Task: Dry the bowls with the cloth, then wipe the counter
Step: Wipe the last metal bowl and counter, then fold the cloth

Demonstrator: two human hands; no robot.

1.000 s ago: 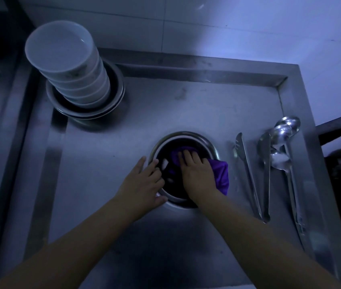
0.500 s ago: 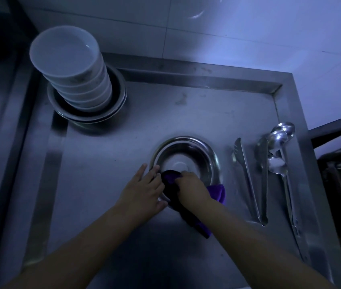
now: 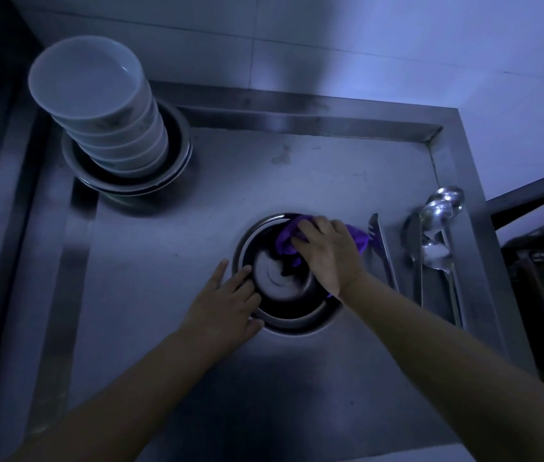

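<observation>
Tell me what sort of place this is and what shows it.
Probably a kitchen dishwashing station, perhaps commercial. A stainless steel counter with a raised rim meets a tiled wall; white bowls are stacked in metal bowls, and tongs and ladles lie alongside.

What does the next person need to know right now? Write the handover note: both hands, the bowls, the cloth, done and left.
Left hand: fingers resting flat on the near-left rim of the round steel bowl, steadying it.
Right hand: grips the purple cloth against the bowl's far inner wall.
Stack of white ceramic bowls sits in nested steel bowls at far left.
Done: cannot tell which bowls are dry.
Left: finish this bowl, dry any wet ones, then wipe the steel counter.
</observation>
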